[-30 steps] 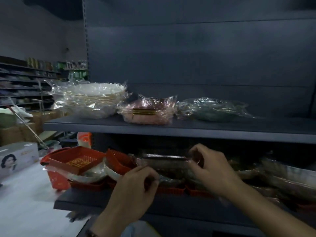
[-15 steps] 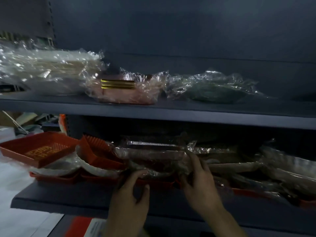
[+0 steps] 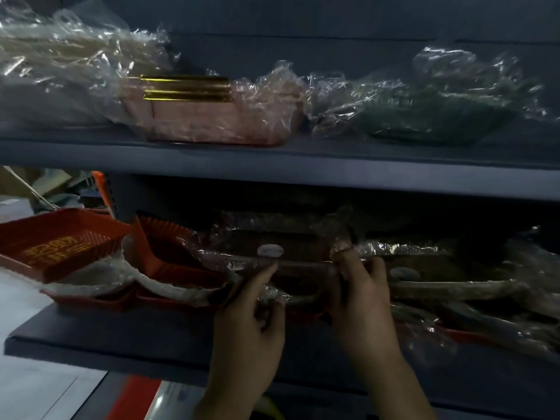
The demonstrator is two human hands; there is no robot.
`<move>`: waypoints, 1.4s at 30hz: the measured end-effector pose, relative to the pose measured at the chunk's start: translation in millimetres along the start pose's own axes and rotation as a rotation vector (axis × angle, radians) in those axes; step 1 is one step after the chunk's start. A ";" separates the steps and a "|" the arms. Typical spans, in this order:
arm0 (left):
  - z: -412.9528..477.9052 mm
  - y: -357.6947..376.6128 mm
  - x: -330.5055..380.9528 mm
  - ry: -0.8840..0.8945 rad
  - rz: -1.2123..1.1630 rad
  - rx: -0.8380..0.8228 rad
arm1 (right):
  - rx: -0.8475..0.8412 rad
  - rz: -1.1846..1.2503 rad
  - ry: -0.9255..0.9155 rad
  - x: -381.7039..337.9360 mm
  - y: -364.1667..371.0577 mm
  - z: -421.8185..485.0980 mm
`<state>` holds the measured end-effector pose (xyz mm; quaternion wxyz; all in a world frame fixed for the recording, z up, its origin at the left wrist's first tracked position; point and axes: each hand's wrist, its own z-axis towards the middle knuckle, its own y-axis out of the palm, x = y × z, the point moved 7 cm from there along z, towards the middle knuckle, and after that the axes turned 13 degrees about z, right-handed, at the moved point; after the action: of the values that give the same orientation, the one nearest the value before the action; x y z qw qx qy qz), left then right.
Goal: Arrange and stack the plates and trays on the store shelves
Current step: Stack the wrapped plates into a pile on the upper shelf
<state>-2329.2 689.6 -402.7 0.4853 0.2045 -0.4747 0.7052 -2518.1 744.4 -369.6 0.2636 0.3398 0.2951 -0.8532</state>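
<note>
1. The wrapped tray (image 3: 272, 259) (dark, flat and rectangular, under crinkled clear film with a pale oval sticker) lies near the middle of the lower shelf (image 3: 121, 338), a matte grey board.
2. The left hand (image 3: 248, 322), at the tray's 6 o'clock, has curled fingers pinching loose film at the front edge, with the index finger stretched up against the rim.
3. The right hand (image 3: 360, 301), at the tray's 3 o'clock corner, has bent fingers gripping the bunched film there.
4. At 9 o'clock sit two bare red plastic trays with ribbed walls: a tilted tray (image 3: 169, 250), and beyond it a lettered tray (image 3: 57, 244) with gold characters on its floor.
5. At 3 o'clock, more film-wrapped trays (image 3: 454, 280) overlap in a glossy heap.
6. On the upper shelf (image 3: 272, 165), from 10 to 2 o'clock, stand pale round plates (image 3: 60, 71), a pink rectangular stack (image 3: 212, 116) with gold bands, and green dishes (image 3: 424, 113), all in shiny wrap.
</note>
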 end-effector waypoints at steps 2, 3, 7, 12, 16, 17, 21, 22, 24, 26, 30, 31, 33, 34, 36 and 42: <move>-1.8 3.8 1.0 -0.072 -0.130 -0.027 | 0.039 -0.015 -0.051 -4.2 -0.6 -0.6; -3.0 4.3 2.3 -0.124 -0.229 -0.027 | 0.055 -0.021 -0.078 -7.0 -1.3 -2.3; -6.7 1.3 4.1 -0.262 -0.511 0.010 | 0.068 -0.037 -0.175 -26.7 -3.4 -17.4; -19.8 4.9 13.1 -0.404 -0.825 0.028 | -0.022 -0.009 -0.273 -62.1 7.2 -49.0; -26.0 -5.3 11.3 -0.446 -0.873 0.062 | -0.235 0.078 -0.252 -74.9 17.4 -70.7; -26.1 -7.2 7.9 -0.458 -0.887 0.060 | -0.295 0.090 -0.245 -74.6 16.3 -72.8; -28.5 -13.8 2.9 -0.484 -0.910 0.032 | -0.184 0.085 -0.366 -62.2 -20.5 -68.3; -30.3 -15.3 2.3 -0.485 -0.893 0.035 | -0.122 0.070 -0.357 -54.2 -31.7 -65.3; -34.4 -19.2 0.0 -0.496 -0.849 0.050 | -0.027 0.032 -0.220 -32.8 -51.0 -57.5; -38.0 -24.0 -3.5 -0.518 -0.814 0.063 | -0.004 0.008 -0.029 -10.6 -61.7 -52.2; -46.5 -39.1 -4.6 -0.565 -0.755 0.027 | -0.180 0.078 -0.051 -6.7 -63.2 -48.6; -49.2 -42.8 -4.0 -0.574 -0.736 0.005 | -0.238 0.089 -0.085 -10.4 -62.6 -48.9; -54.4 -51.7 -1.5 -0.563 -0.701 -0.037 | -0.297 0.082 -0.135 -15.4 -62.9 -50.4; -56.1 -57.6 0.1 -0.543 -0.688 -0.056 | -0.301 0.082 -0.150 -17.4 -64.0 -51.5; -59.4 -69.9 1.9 -0.514 -0.671 -0.087 | -0.299 0.094 -0.177 -24.1 -64.3 -55.6; -72.0 -111.9 10.6 -0.409 -0.473 -0.150 | -0.226 0.080 -0.225 -57.5 -62.3 -67.5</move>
<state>-2223.1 766.0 -375.6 0.5440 0.4102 -0.5525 0.4801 -2493.7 847.6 -347.2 0.3652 0.2216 0.3440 -0.8361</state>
